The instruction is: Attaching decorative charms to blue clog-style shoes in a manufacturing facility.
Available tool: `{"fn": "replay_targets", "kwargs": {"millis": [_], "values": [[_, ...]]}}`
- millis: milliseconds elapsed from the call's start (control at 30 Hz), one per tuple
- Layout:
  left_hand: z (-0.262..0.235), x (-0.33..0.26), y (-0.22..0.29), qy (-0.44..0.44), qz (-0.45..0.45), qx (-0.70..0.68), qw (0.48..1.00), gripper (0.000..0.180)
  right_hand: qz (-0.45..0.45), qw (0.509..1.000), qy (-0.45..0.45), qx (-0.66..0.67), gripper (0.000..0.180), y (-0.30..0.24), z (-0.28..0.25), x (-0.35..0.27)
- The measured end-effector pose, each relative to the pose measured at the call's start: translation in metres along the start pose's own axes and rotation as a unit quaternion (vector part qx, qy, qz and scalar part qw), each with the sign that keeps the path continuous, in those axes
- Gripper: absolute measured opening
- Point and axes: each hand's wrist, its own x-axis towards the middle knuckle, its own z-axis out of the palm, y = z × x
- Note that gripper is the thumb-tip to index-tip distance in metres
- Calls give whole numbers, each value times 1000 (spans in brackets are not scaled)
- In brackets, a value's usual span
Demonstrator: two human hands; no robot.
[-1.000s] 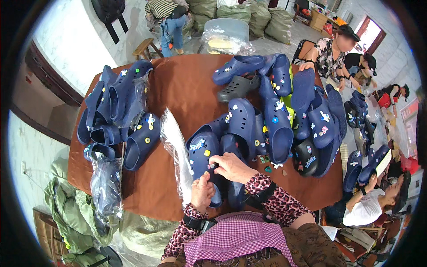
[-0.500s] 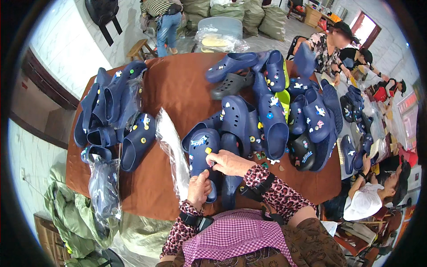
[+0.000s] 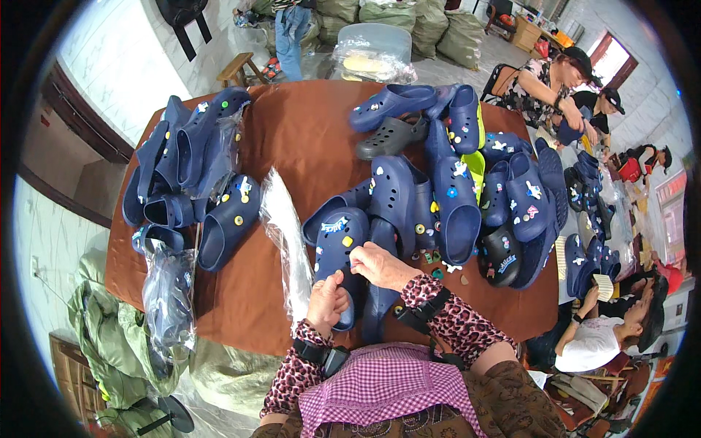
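Note:
A navy clog [image 3: 337,232] with a blue-and-white charm and a yellow charm on its top lies right in front of me, toe pointing away. My left hand [image 3: 327,301] is closed around its near left side, thumb uppermost. Over the clog's right side, just below the yellow charm, my right hand [image 3: 383,266] has its fingers pinched together; whatever they hold is hidden. Beneath my right wrist another navy clog [image 3: 377,310] shows in part. Loose small charms [image 3: 437,273] are scattered on the brown cloth to the right of that hand.
Navy clogs crowd the right of the brown-covered table [image 3: 307,124], among them a black clog [image 3: 500,255]. More clogs [image 3: 193,150] pile up at left, near a clear plastic bag [image 3: 285,233]. Co-workers [image 3: 562,80] sit along the right; sacks [image 3: 460,38] stand behind.
My right fingers have drawn together over the clog; the left hand stays on it. A co-worker at far right has lowered a blue clog. The view has shifted slightly.

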Motion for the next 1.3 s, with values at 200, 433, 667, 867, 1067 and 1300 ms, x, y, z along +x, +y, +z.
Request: {"fn": "replay_targets", "kwargs": {"millis": [200,433,667,867,1067,1300], "values": [[3,-1,4,10,1,12,1000,30,-16,999,-38,-29,18,-5,-4,7],[2,-1,3,4,3,11,1000,33,9,997,-70,-18,17,-8,-12,11],[-1,2,-3,-2,20,19,1000,34,-13,990,-112,-81,14,0,-11,13],[2,0,-2,0,7,-2,1000,29,-55,993,-46,-90,16,8,-1,7],[1,5,-3,22,-14,-34,999,30,-78,995,18,-63,14,13,9,0],[-7,8,0,58,-43,-142,987,33,-48,992,117,17,16,18,18,-10]]}}
